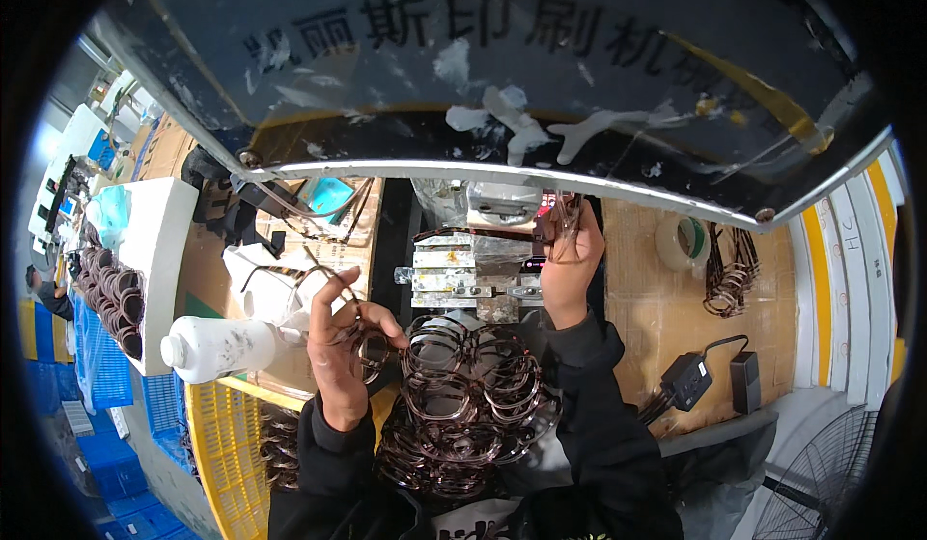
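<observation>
My left hand (pixel 338 352) is closed on a dark brown eyeglass frame (pixel 372 355), whose thin temple arms rise toward the upper left. At the machine, my right hand (pixel 572 255) pinches another eyeglass frame; one temple arm (pixel 483 234) stretches leftward across the metal fixture (pixel 444 279). Part of that frame is hidden by my fingers and the machine's edge. Between my forearms, close to my body, lies a heap of brown translucent eyeglass frames (pixel 454 405). A white plastic bottle (pixel 222 347) lies on its side left of my left hand.
A dark paint-spotted machine panel (pixel 406 67) overhangs the bench. To the right are a tape roll (pixel 682 242), bunched frames (pixel 734 275), a black adapter (pixel 687 380) and a fan (pixel 821 472). Leftward stand a yellow basket (pixel 227 434) and a white foam box (pixel 164 260) with more frames.
</observation>
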Available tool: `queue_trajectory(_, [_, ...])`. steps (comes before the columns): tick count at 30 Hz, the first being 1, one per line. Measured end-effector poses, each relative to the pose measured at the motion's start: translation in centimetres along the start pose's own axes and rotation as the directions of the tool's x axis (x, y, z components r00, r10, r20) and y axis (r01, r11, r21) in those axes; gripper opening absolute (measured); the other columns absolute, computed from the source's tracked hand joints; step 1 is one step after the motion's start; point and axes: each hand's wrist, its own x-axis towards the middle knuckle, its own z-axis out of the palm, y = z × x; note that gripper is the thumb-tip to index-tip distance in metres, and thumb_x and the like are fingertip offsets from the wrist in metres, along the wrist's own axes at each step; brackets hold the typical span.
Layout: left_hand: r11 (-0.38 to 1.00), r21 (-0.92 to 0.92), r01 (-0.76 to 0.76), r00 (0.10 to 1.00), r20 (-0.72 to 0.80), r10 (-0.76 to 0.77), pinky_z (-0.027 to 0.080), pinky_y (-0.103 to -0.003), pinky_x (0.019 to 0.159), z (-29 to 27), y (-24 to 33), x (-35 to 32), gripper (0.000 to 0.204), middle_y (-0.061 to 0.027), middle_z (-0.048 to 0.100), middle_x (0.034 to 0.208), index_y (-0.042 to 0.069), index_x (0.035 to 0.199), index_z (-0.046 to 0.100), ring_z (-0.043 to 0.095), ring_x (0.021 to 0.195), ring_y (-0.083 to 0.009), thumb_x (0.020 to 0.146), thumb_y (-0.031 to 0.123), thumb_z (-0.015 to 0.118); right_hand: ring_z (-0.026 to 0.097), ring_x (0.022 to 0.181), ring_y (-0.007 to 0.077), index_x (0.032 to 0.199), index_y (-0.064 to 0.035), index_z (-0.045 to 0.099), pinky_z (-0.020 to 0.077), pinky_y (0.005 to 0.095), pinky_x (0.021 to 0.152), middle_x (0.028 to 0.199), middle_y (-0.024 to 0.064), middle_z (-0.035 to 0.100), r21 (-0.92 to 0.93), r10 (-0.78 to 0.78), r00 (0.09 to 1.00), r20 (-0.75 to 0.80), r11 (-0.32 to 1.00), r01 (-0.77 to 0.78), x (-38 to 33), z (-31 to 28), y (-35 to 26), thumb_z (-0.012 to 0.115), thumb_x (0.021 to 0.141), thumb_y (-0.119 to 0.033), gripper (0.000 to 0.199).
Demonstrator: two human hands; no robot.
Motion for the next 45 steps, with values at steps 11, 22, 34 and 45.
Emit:
queue_trajectory(11, [0.903, -0.382, 0.196, 0.980, 0.115, -0.164, 0.049, -0.034, 0.054, 1.1, 3.1, 1.6, 0.101, -0.0112, 0.056, 0.065, -0.005, 0.122, 0.047, 0.058, 0.055, -0.0233, 0.080, 0.078, 0.009, 0.043, 0.059, 0.0092, 0.092, 0.0024, 0.054, 0.0344, 0.0222, 0.051, 0.075, 0.0038, 0.050, -0.093, -0.356, 0.891, 0.280, 0.914, 0.394, -1.9, -1.4, -6.6, 0.055, 0.090, -0.027, 0.029])
queue_trajectory(22, [0.944, -0.164, -0.285, 0.922, 0.221, 0.317, 0.047, -0.039, 0.079, 3.4, 4.1, 0.7, 0.059, -0.0153, 0.057, 0.081, -0.001, 0.139, 0.012, 0.060, 0.080, -0.0249, 0.092, 0.011, 0.047, 0.063, 0.065, 0.0225, 0.090, -0.0037, 0.065, 0.0488, 0.0295, 0.053, 0.087, 0.0077, 0.063, -0.569, 0.042, 0.833, 0.551, 0.750, 0.339, -5.6, -3.6, -14.4, 0.071, 0.076, -0.016, 0.019])
queue_trajectory(34, [0.819, 0.551, -0.159, 0.953, 0.303, -0.018, 0.042, -0.036, 0.054, 1.5, -0.6, 1.1, 0.048, -0.0152, 0.055, 0.069, -0.003, 0.126, 0.034, 0.055, 0.060, -0.0302, 0.086, 0.007, 0.058, 0.055, 0.051, 0.0155, 0.072, -0.0048, 0.065, 0.0410, 0.0261, 0.046, 0.063, 0.0045, 0.056, -0.452, -0.057, 0.865, 0.498, 0.835, 0.315, -8.5, -9.8, -17.4, 0.064, 0.061, 0.001, 0.012])
queue_trajectory(45, [0.975, 0.206, -0.081, 0.996, 0.056, 0.071, 0.042, -0.026, 0.070, 1.0, -0.4, 0.0, 0.053, -0.0067, 0.056, 0.076, 0.001, 0.140, 0.024, 0.052, 0.072, -0.0115, 0.097, 0.026, 0.043, 0.047, 0.069, 0.0040, 0.103, -0.0004, 0.054, 0.0345, 0.0184, 0.054, 0.079, -0.0001, 0.054, 0.252, 0.067, 0.998, -0.011, 0.966, -0.062, -1.3, -3.0, -3.1, 0.047, 0.092, -0.010, 0.017])
